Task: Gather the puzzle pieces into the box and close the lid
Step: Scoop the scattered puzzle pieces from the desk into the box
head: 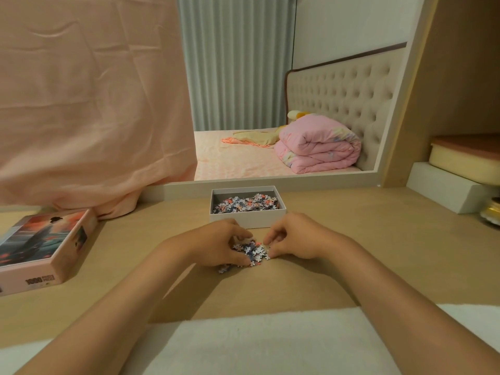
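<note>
Two hands work at one small heap of loose pieces (250,251) on the desk (378,253). The left hand (219,244) is curled over the heap's left side, with its fingers closed on the pieces. The right hand (295,239) has bent fingers nipping at the heap's right edge. A few pieces trail out under the left hand.

One open white box (247,219) stands just behind the hands, with a layer of pink, white and blue pieces in the box (244,204). One lid (46,244), printed with a picture, lies top up well to the left, apart from the box.

The desk is pale wood, with a white cloth (243,345) along its near edge between the forearms. Behind the box is a white-framed pane, which may be a mirror. It shows a bed (243,161) with one folded pink quilt (319,147) and a tufted headboard (346,85). A pink sheet (81,104) hangs over the left part and bunches on the desk by the lid. A white block (443,190) sits at far right.
</note>
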The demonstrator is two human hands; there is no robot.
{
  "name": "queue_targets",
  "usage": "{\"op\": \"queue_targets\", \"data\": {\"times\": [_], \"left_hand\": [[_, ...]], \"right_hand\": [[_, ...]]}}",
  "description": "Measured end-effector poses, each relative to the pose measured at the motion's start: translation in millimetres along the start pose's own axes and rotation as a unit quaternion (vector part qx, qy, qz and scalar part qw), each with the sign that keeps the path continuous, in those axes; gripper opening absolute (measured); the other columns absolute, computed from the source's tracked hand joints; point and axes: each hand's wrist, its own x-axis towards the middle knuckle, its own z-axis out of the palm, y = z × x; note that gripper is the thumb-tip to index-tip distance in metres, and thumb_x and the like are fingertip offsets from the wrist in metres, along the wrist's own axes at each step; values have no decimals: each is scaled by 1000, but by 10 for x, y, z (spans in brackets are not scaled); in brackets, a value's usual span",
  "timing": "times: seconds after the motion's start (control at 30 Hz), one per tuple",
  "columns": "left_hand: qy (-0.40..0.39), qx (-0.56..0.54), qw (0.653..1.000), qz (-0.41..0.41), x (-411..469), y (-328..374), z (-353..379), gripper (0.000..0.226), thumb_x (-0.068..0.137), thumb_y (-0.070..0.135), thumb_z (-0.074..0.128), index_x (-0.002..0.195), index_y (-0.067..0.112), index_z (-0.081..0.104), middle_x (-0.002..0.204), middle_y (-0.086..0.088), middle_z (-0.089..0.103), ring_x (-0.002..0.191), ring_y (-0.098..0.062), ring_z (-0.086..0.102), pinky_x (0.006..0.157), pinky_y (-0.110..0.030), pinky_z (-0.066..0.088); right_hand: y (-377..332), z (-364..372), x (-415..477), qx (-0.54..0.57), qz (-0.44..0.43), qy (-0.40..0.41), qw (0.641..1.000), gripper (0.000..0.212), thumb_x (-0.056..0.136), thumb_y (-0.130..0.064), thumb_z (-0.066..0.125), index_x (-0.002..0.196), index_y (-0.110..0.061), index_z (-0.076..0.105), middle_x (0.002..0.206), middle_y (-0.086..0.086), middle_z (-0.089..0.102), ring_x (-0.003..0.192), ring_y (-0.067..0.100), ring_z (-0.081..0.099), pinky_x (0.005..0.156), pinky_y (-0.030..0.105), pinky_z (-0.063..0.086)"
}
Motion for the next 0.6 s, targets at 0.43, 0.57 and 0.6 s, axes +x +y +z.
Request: {"op": "queue_targets", "data": {"times": [0.43,0.57,0.6], "left_hand": [[-44,40,997,-39,-31,50,-69,59,85,47,70,136,21,54,120,1,53,100,-16,57,92,-37,49],[-64,52,995,-61,-28,-32,-81,81,73,64,72,139,23,49,120,5,48,104,-17,57,94,-37,49],[-71,62,994,-64,-29,-32,-83,81,72,66,72,139,26,49,120,5,46,105,-17,56,94,-39,49]], "right_hand": [[-234,104,12,-99,-25,-54,993,42,94,-28,63,135,-20,59,115,-1,62,100,17,58,96,33,48],[-263,143,17,-114,-6,-68,991,37,77,-51,75,87,-18,60,88,5,56,76,22,56,68,37,48],[-279,157,22,-123,-5,-74,990,39,75,-54,77,78,-23,53,82,0,52,71,17,52,62,34,44]]}}
